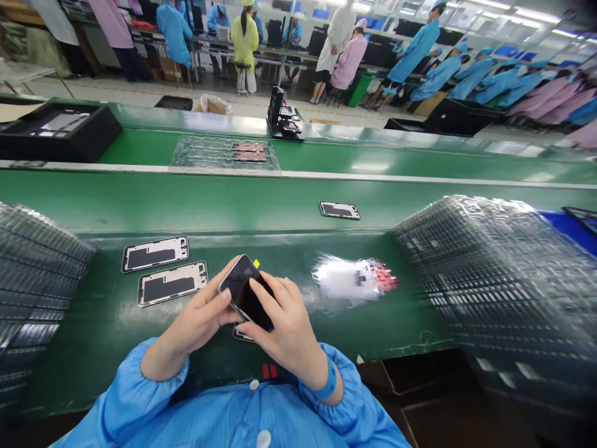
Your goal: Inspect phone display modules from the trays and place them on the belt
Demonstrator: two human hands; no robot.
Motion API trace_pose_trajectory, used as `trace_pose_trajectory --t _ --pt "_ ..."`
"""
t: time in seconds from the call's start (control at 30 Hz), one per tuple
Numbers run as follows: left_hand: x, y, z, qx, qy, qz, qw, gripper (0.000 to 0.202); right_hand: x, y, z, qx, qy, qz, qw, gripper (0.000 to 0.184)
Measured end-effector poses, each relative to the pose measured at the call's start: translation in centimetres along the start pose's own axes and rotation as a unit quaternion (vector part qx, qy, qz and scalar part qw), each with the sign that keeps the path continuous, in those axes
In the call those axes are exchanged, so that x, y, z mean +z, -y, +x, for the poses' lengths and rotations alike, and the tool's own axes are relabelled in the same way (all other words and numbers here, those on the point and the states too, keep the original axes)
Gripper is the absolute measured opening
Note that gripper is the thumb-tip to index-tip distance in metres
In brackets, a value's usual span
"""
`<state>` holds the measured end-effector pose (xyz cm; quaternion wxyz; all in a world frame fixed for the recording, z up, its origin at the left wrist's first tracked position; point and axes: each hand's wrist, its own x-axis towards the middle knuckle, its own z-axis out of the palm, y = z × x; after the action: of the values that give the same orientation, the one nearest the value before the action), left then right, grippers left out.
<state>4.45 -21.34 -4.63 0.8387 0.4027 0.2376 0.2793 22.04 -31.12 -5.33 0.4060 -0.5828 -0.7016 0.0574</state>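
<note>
Both of my hands hold a dark glossy phone panel [245, 291] over the green bench, just in front of my chest. My left hand [200, 320] grips its left edge with the thumb on the glass. My right hand [282, 323] wraps the right side, its forefinger laid across the dark face. A small yellow tab [256, 263] sticks out at the panel's top corner. Two silver phone frames [155, 253] [172, 282] lie flat to the left of my hands. A pile of clear protective films with red tabs [354, 278] lies to the right.
Tall stacks of clear plastic trays stand at the left [32, 280] and right [494, 274]. One more frame [339, 210] rides the green conveyor belt [280, 199]. Beyond it are a black tray [56, 127], a clear tray with parts [224, 152] and many workers in coats.
</note>
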Motion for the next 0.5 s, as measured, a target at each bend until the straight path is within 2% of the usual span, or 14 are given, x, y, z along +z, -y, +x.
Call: trace_pose_trajectory --t 0.07,0.13,0.17,0.23,0.3,0.33,0.4,0.5 --pt "-0.2 -0.9 0.7 -0.009 -0.06 0.0 0.998 0.04 0.1 -0.7 0.0 0.039 0.005 0.073 0.997 0.079" --pt "-0.9 -2.0 1.4 -0.004 -0.101 0.011 0.995 0.029 0.0 -1.6 -0.1 0.121 0.04 0.192 0.973 0.071" --pt "-1.3 -2.5 1.7 -0.002 -0.115 0.016 0.993 0.025 -0.1 -2.0 -0.2 0.175 0.075 0.263 0.946 0.063" --pt "-2.2 -3.3 2.3 -0.003 -0.137 0.021 0.99 0.022 -0.2 -2.7 -0.4 0.27 0.161 0.402 0.86 0.054" --pt "-2.7 -3.8 2.6 -0.005 -0.151 0.026 0.988 0.023 -0.1 -3.0 -0.7 0.315 0.223 0.507 0.771 0.05" --pt "-2.9 -3.8 2.7 -0.004 -0.154 0.029 0.988 0.024 0.1 -3.0 -0.8 0.321 0.231 0.541 0.742 0.049" --pt "-2.8 -3.7 2.8 0.003 -0.146 0.038 0.989 0.032 0.4 -3.0 -0.9 0.329 0.21 0.57 0.723 0.046" --pt "-2.1 -3.3 2.3 -0.006 -0.075 0.082 0.994 0.055 0.8 -2.8 -0.8 0.336 0.151 0.561 0.742 0.047"
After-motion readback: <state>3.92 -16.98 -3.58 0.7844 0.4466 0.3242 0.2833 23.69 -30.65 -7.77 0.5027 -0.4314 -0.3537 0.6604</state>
